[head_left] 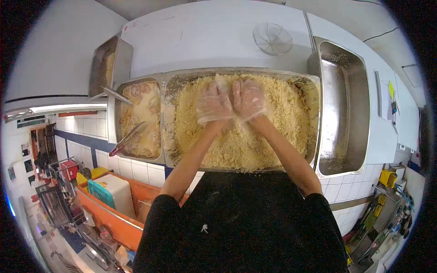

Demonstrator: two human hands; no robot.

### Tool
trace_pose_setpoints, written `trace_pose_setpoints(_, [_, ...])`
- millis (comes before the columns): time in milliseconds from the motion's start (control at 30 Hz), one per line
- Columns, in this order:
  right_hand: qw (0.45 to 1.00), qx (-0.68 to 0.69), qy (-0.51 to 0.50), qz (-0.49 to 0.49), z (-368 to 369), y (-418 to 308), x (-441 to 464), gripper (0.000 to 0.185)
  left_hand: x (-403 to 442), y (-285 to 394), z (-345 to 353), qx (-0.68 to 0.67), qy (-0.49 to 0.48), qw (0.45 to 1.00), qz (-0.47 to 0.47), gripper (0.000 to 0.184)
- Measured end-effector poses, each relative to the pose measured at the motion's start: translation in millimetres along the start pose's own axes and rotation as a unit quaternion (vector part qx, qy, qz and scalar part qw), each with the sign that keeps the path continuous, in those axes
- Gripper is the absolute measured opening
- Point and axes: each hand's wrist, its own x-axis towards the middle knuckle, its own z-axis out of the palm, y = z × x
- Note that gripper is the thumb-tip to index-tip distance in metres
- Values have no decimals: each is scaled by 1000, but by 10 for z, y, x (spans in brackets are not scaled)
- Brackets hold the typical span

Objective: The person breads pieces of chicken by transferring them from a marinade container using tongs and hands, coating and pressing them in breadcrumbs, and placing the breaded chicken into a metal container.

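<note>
Side by side, a person's left hand (215, 102) and right hand (249, 98), both in clear plastic gloves, press into a bed of pale yellow crumbs (284, 129), seen from the head camera. The hands lie close together near the middle of the wide metal tray (317, 116) that holds the crumbs, fingers pointing away from the wearer and bent downward; whether they close on anything beneath cannot be told. Crumbs surround both hands on all sides and reach the tray's near edge, by the wearer's black shirt (236, 218).

Just left of the tray, a narrower metal pan (162, 132) holds pieces in a creamy liquid (144, 120). Tongs (132, 136) with a red handle lean over its near left side, while a metal utensil (119, 95) slants in from the left. Beyond, a small metal container (124, 57) has yellowish matter inside.

To the right of the crumbs stands a deep metal pan (334, 100). Past the tray, a round wire strainer (272, 40) lies on the white counter (214, 38). Below at left sits an orange bin (116, 230).
</note>
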Motion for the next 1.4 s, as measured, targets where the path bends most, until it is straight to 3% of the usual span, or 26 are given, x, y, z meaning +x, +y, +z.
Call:
trace_pose_setpoints(67, [996,-84,31,-8,109,25,95,57,97,39,-28,-39,-16,999,-11,41])
trace_pose_setpoints(100, [996,-80,26,-4,226,56,84,57,83,95,-104,-102,-67,988,-92,41])
trace_pose_setpoints(133, [982,-114,144,-33,351,110,146,50,138,96,-115,-160,-104,967,-170,41])
trace_pose_setpoints(167, [952,-146,259,-66,482,136,185,46,155,44,-37,-156,-94,968,-171,41])
trace_pose_setpoints(267, [894,-246,357,-113,884,330,210,46,62,32,-3,-95,-57,984,-139,41])
trace_pose_setpoints(300, [888,-252,367,-113,606,241,207,46,110,73,-236,-125,-89,978,-143,40])
trace_pose_setpoints(333, [968,-146,203,-38,186,-11,70,48,112,89,-390,-152,-125,969,-151,39])
trace_pose_setpoints(367, [999,-27,19,39,-57,-207,-76,50,14,92,-368,-149,-126,969,-154,39])
trace_pose_setpoints(433, [997,-37,51,47,25,-244,-132,46,-170,130,-266,-38,96,995,9,35])
trace_pose_setpoints(533, [987,-23,160,6,405,0,-25,45,-93,131,-222,-81,1,995,-57,39])
trace_pose_setpoints(600, [942,-148,295,-62,555,33,-15,42,-76,4,-69,-65,15,997,-40,40])
trace_pose_setpoints(667, [964,-98,245,-34,219,-112,-136,41,-170,108,-196,-57,29,998,-29,40])
trace_pose_setpoints(733, [975,-52,214,-11,82,-148,-172,41,-66,280,-541,-184,-81,956,-214,37])
trace_pose_setpoints(767, [959,-112,259,28,184,-33,-176,39,-118,149,-525,-189,-59,959,-203,37])
trace_pose_setpoints(833, [931,-172,314,66,-54,105,-180,38,-400,-335,-386,-54,-163,974,-148,31])
trace_pose_setpoints(867, [981,-62,154,100,-361,92,-287,45,-367,-348,-511,-56,-152,976,-143,31])
trace_pose_setpoints(900, [990,51,-15,130,-538,105,-382,53,-337,-322,-671,-86,-215,961,-154,32])
trace_pose_setpoints(967, [997,33,-23,63,-461,278,-293,50,-353,-351,-836,-119,-271,942,-161,33])
trace_pose_setpoints(1033, [1000,6,-28,-6,-436,436,-223,48,-329,-415,-861,-349,-262,889,-138,36])
trace_pose_setpoints(1067, [995,-6,-42,-87,-457,508,-226,51,-257,-460,-816,-354,-251,891,-132,36])
trace_pose_setpoints(1100, [984,-18,-57,-167,-481,537,-188,54,-196,-545,-721,-267,-343,896,-86,40])
trace_pose_setpoints(1133, [984,-24,-54,-170,-460,540,-119,54,-208,-624,-651,-174,-432,884,-44,44])
trace_pose_setpoints(1233, [976,-40,-144,-157,-664,374,-10,58,-199,-760,-512,-272,-386,881,-15,53])
trace_pose_setpoints(1267, [967,-129,-173,-133,-832,205,-68,58,-161,-753,-506,-273,-381,883,-13,53])
trace_pose_setpoints(1333, [948,-219,-204,-106,-951,97,-117,59,-112,-660,-575,-189,-449,873,-30,60])
trace_pose_setpoints(1400, [951,-198,-232,-59,-1013,170,-110,63,-75,-733,-640,-243,-473,847,-28,61])
